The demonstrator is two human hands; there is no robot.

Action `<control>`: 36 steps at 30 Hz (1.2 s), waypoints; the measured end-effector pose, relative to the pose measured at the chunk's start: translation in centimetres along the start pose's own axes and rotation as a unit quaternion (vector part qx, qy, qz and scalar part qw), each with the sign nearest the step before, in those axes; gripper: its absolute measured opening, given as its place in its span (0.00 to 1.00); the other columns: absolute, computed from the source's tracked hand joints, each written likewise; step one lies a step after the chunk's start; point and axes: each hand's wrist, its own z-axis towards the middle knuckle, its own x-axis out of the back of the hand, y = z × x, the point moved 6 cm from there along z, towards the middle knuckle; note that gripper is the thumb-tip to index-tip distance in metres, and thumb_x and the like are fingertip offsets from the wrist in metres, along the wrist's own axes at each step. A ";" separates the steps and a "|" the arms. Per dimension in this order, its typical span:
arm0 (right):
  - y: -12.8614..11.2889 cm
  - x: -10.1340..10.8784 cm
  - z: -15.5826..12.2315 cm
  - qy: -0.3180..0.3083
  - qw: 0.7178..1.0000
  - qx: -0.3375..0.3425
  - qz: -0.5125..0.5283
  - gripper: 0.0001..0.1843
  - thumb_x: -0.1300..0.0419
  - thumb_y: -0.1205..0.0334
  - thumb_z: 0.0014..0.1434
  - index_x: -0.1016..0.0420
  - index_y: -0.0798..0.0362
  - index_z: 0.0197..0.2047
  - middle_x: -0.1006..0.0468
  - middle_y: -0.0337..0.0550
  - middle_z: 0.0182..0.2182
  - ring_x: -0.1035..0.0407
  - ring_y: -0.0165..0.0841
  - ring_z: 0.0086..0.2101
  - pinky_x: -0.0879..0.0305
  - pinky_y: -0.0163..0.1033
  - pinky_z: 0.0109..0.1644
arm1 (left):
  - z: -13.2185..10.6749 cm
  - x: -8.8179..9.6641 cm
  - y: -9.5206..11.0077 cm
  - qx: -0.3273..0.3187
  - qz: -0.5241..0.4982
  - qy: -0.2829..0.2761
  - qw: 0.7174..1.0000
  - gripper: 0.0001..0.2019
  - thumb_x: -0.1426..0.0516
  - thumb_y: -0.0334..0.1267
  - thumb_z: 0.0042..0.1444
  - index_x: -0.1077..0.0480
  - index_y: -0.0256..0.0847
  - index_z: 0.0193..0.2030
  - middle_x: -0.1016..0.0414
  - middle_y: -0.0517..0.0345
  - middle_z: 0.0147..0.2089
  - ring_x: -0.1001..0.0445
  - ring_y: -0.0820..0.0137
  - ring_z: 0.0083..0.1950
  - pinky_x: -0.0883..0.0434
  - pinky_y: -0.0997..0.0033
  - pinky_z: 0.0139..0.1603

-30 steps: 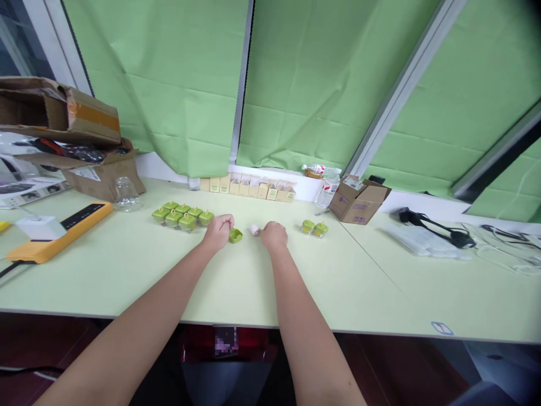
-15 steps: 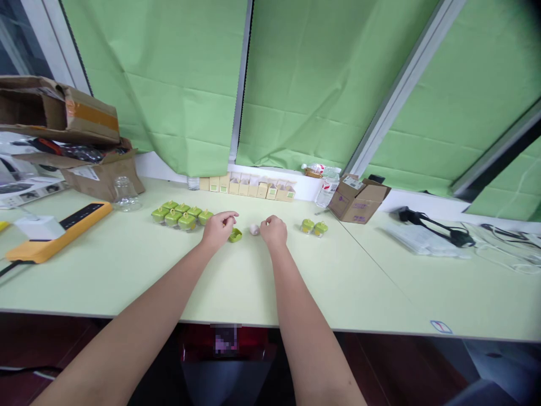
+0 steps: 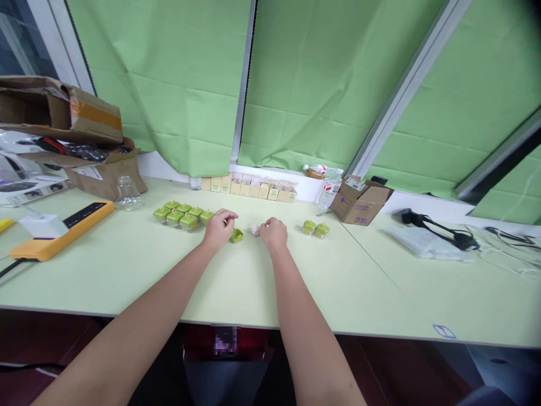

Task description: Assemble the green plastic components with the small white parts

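Note:
My left hand is over the table beside a loose green lid, its fingers loosely bent and apart with nothing seen in them. To the right, my right hand has its fingers curled together at the edge of a small whitish round piece. Whether the fingertips pinch that piece or something behind it is hidden. Left of my left hand, several small clear containers with green lids stand in rows. Two more green-lidded containers stand right of my right hand.
Small open cardboard boxes line the back wall. Plastic bottles and a brown carton stand at back right, with black cables beyond. On the left are a yellow power strip, a clear jar and larger cartons.
The view has shifted slightly, so the scene sits a little farther right. Both hands stay nearly in place, the right one's fingers bent slightly more toward the whitish piece.

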 end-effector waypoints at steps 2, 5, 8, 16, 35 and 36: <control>0.0 0.0 0.1 0.002 1.000 0.001 -0.001 0.14 0.46 0.59 0.61 0.24 0.52 0.45 0.23 0.52 0.46 0.31 0.44 0.50 0.34 0.43 0.49 | -0.1 -0.1 -0.2 0.007 -0.004 -0.009 1.000 0.15 0.51 0.26 0.52 0.24 0.40 0.36 0.23 0.55 0.41 0.25 0.69 0.38 0.29 0.70 0.39; 0.0 0.1 0.1 0.000 1.000 -0.002 0.001 0.13 0.46 0.59 0.60 0.24 0.52 0.45 0.23 0.51 0.46 0.31 0.44 0.50 0.34 0.43 0.49 | -0.2 -0.1 -0.3 0.017 -0.005 -0.020 1.000 0.16 0.52 0.25 0.52 0.24 0.40 0.36 0.23 0.56 0.41 0.25 0.70 0.37 0.28 0.69 0.41; -0.1 0.2 0.0 0.000 1.000 0.000 0.004 0.13 0.46 0.59 0.60 0.24 0.52 0.46 0.23 0.52 0.46 0.31 0.43 0.50 0.35 0.42 0.49 | -0.3 -0.1 -0.2 0.013 -0.002 -0.027 1.000 0.15 0.52 0.25 0.51 0.25 0.39 0.34 0.23 0.56 0.38 0.24 0.68 0.40 0.28 0.67 0.45; 0.2 -0.2 0.0 -0.029 0.998 0.001 -0.050 0.15 0.41 0.57 0.58 0.24 0.53 0.46 0.23 0.55 0.47 0.31 0.45 0.51 0.34 0.44 0.49 | -0.2 0.1 -0.4 0.004 0.014 -0.018 1.000 0.14 0.52 0.25 0.51 0.26 0.40 0.33 0.23 0.56 0.37 0.25 0.68 0.40 0.28 0.67 0.45; 1.5 -2.3 2.4 0.010 0.998 0.005 -0.060 0.14 0.49 0.57 0.64 0.22 0.50 0.39 0.21 0.50 0.41 0.27 0.40 0.41 0.37 0.40 0.41 | 0.0 -1.2 -1.2 0.018 0.017 -0.047 0.999 0.15 0.51 0.22 0.52 0.25 0.39 0.31 0.22 0.55 0.37 0.25 0.68 0.39 0.29 0.68 0.43; 1.6 -2.2 2.4 0.013 0.998 0.018 -0.059 0.15 0.49 0.57 0.65 0.23 0.51 0.39 0.22 0.51 0.41 0.27 0.40 0.40 0.37 0.40 0.40 | 0.0 -1.2 -1.1 0.019 0.016 -0.047 0.999 0.15 0.51 0.22 0.53 0.25 0.39 0.31 0.22 0.55 0.37 0.25 0.69 0.39 0.29 0.68 0.43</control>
